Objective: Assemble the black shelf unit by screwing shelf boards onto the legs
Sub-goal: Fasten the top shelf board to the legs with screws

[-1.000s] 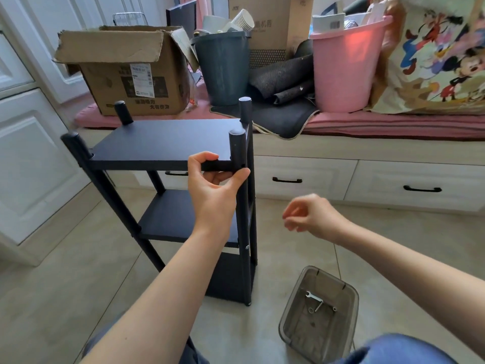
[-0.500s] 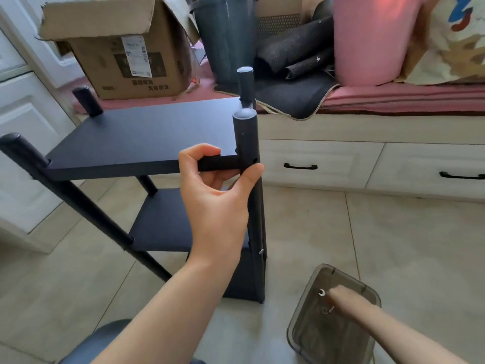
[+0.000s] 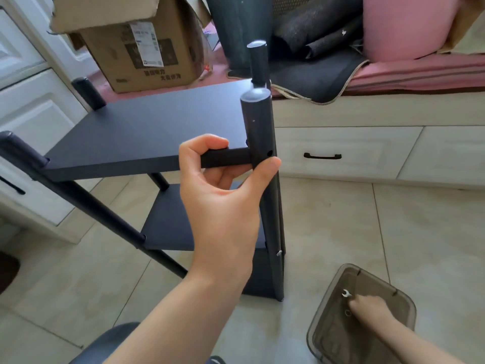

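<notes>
The black shelf unit stands on the tiled floor. My left hand (image 3: 223,200) grips the front edge of its top shelf board (image 3: 157,127) with the thumb pressed against the near right leg (image 3: 258,122), just below an empty screw hole (image 3: 269,153). A lower shelf board (image 3: 168,227) sits below, with a silver screw (image 3: 279,253) in the same leg. My right hand (image 3: 370,310) reaches into a clear grey plastic box (image 3: 325,311) at the lower right, fingertips at a small silver wrench (image 3: 346,293). Whether they pinch it is hidden.
A small ring-shaped washer (image 3: 348,313) lies in the plastic box. Behind the shelf runs a bench with white drawers (image 3: 341,153), carrying a cardboard box (image 3: 136,48), a dark bin (image 3: 231,27) and a pink bucket (image 3: 399,24). White cabinet doors (image 3: 31,114) stand at the left.
My right hand dropped from mid-air into the plastic box and now reaches the wrench. The view tilted down and closer. My left hand kept its hold on the top board and leg.
</notes>
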{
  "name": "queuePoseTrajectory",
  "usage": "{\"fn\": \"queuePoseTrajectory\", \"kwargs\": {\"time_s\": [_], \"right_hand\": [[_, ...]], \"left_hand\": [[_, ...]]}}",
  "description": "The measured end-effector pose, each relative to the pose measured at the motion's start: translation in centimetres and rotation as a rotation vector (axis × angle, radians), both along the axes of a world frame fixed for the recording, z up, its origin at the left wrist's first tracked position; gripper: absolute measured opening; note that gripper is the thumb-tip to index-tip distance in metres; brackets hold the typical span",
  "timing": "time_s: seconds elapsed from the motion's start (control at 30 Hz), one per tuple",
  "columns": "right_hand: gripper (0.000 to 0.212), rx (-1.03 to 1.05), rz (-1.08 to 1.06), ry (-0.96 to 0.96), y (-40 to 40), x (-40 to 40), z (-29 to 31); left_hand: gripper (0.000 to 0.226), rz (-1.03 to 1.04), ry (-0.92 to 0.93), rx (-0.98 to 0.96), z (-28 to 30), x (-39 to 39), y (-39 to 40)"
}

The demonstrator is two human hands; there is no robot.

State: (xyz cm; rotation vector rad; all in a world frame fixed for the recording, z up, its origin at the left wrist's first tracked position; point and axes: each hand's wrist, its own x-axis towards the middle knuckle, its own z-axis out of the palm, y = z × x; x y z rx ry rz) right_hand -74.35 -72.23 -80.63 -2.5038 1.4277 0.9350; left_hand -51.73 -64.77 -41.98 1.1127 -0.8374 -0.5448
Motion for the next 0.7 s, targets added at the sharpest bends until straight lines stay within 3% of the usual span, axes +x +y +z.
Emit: {"fn": "queuePoseTrajectory", "kwargs": {"time_s": [0.37, 0.57, 0.63, 0.7], "right_hand": [[0.039, 0.023, -0.018, -0.041, -0.1, 0.4, -0.8], [0.039, 0.001, -0.012, -0.067, -0.2, 0.6, 2.1], [0.031, 0.023, -0.045, -0.126, -0.1, 0.8, 4.5], [0.009, 0.028, -0.093, -0.268, -0.3, 1.3, 7.6]], "left_hand": [[0.052, 0.011, -0.003, 0.011, -0.1, 0.0, 0.0], [0.052, -0.002, 0.029, 0.005, 0.1, 0.0, 0.0], [0.051, -0.019, 0.068, -0.005, 0.2, -0.2, 0.0], [0.052, -0.024, 0.092, -0.01, 0.4, -0.3, 0.1]]}}
